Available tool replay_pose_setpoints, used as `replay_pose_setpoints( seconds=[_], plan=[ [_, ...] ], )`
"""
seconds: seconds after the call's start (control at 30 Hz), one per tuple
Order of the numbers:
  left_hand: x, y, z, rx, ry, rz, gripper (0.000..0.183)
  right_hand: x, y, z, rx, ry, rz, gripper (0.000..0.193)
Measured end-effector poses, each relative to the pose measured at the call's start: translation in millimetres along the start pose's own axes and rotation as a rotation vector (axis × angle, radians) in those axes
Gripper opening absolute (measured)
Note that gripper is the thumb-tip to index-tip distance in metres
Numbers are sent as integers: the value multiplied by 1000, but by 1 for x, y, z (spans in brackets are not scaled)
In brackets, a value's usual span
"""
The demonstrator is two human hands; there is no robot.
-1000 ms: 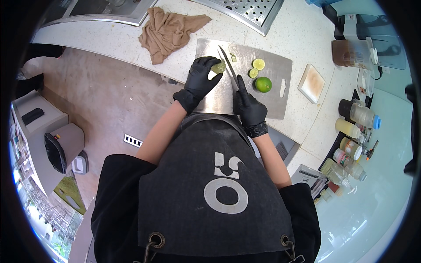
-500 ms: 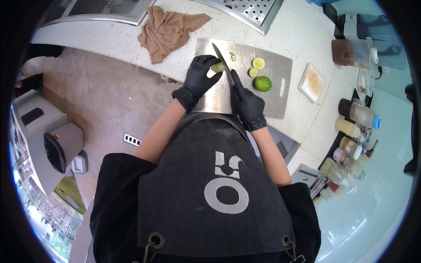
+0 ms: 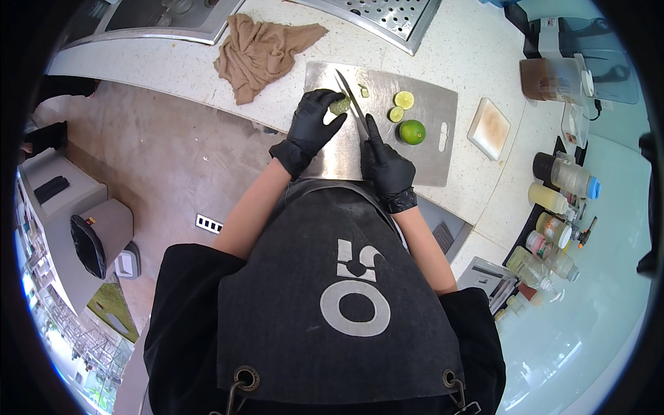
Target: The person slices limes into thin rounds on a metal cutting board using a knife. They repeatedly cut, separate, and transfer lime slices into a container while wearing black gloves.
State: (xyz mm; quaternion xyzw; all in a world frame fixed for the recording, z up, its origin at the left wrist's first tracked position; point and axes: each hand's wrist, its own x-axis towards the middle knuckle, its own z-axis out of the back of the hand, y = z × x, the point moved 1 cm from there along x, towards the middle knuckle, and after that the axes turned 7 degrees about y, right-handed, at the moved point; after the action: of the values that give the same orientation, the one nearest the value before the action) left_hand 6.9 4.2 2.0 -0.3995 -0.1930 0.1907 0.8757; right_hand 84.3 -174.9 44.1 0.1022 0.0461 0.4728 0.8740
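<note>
A metal cutting board [image 3: 430, 164] lies on the counter in front of me. My left hand [image 3: 312, 128], in a black glove, pinches a cut lime [image 3: 339, 106] over the board's left part. My right hand [image 3: 389, 166], gloved too, grips a knife [image 3: 353, 97], with the index finger stretched along it. The blade slants up and left, close beside the lime; whether they touch I cannot tell. Right of the blade lie a small green piece [image 3: 364, 90], a lime half [image 3: 404, 100], a smaller cut lime end [image 3: 395, 114] and a whole lime [image 3: 413, 132].
A crumpled brown cloth [image 3: 259, 55] lies left of the board. Behind it is a perforated metal drain tray [image 3: 387, 17]. A white square block [image 3: 490, 129] sits to the right, with several bottles [image 3: 550, 200] beyond. A lined bin [image 3: 100, 238] stands on the floor at left.
The knife blade has shifted slightly away from the lime, and the lime's cut face has turned more into view. Both hands keep their grips. The whole view has shifted slightly.
</note>
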Motion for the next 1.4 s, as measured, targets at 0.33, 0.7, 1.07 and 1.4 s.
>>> replay_pose_setpoints(
  seconds=[0.33,0.7,1.07,1.4],
  plan=[
    [2,4,-3,-14,-21,-18,33,-1,0,1,-44,8,6,59],
    [3,3,-2,-13,-8,-1,33,2,4,-3,-30,51,7,58],
    [7,5,2,6,-69,-47,28,3,5,6,-28,159,-1,62],
    [7,4,7,-23,52,-43,27,31,14,-2,51,148,-41,58]
  ],
)
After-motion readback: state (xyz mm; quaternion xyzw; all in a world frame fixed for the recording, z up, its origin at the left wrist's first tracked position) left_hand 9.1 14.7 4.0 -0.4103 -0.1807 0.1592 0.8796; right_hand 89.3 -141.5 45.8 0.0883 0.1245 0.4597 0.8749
